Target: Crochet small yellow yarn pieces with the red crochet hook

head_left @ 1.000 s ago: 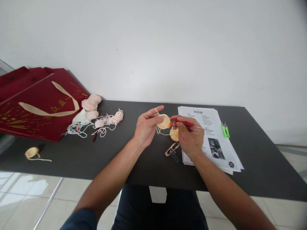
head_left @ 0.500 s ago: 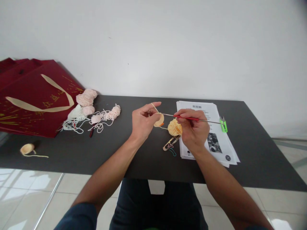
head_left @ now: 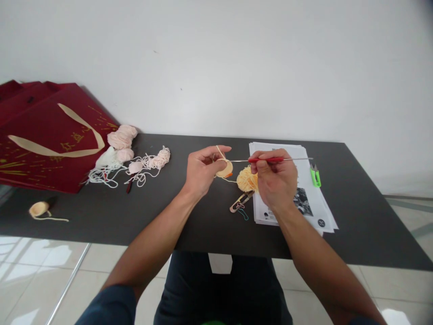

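Observation:
Between thumb and fingers, my left hand (head_left: 202,170) pinches a small round pale-yellow crochet piece (head_left: 224,169) with an orange bit at its lower edge. A strand of yarn runs up over the raised left index finger. My right hand (head_left: 276,178) is closed around the red grip of a crochet hook (head_left: 270,160), held nearly level. The hook's metal tip meets the top edge of the crochet piece; the exact stitch is too small to make out. Just below lies a yellow yarn ball (head_left: 247,179), partly behind my right hand, with a strand leading to the piece.
Printed sheets (head_left: 318,212) lie under my right hand, with green thread snips (head_left: 315,175) on their edge. A utility knife (head_left: 241,201) and stitch markers (head_left: 243,214) sit nearby. Leftward are pink and white yarn (head_left: 158,159), a maroon gift bag (head_left: 43,135) and a small cream crocheted cup (head_left: 39,209).
The crochet hook has turned closer to level, its rear end rising off the snips. My right hand has tilted with it, and my left hand with the piece has shifted slightly right.

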Available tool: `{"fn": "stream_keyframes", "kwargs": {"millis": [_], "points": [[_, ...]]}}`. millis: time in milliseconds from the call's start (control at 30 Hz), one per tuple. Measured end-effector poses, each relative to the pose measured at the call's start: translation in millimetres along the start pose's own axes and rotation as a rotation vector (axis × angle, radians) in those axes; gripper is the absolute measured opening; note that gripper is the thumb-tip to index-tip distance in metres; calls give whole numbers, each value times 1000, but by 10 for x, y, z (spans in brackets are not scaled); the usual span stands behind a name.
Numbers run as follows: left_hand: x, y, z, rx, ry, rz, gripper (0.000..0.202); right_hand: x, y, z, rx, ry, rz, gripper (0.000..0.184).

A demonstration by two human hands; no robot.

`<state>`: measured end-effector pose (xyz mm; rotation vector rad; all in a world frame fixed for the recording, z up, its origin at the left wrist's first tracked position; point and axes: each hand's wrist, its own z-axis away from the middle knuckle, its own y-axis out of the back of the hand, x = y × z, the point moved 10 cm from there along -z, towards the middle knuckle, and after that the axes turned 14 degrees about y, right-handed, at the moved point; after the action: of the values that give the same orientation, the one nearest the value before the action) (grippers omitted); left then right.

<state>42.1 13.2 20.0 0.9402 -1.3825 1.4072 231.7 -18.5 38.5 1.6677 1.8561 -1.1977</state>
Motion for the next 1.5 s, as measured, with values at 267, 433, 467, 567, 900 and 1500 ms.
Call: {"fn": "stream_keyframes", "kwargs": {"millis": [267, 433, 467, 567, 900, 1500], "points": [[-89, -76, 19, -28, 45, 30, 16, 440, -16, 160, 95, -292, -171, 16], [-43, -38, 28, 8, 5, 31, 20, 448, 1, 193, 130, -306, -160, 16], [-30, -30, 30, 15, -1, 33, 21, 429, -5, 186, 125, -295, -152, 17], [-8, -20, 30, 28, -6, 15, 30, 371, -37, 170, 108, -265, -117, 15], [-150, -78, -14, -44, 111, 239, 42, -108, -137, 284, 46, 145, 288, 15], [-209, -181, 8, -150, 256, 324, 44, 184, -126, 128, 81, -91, -148, 14]]}}
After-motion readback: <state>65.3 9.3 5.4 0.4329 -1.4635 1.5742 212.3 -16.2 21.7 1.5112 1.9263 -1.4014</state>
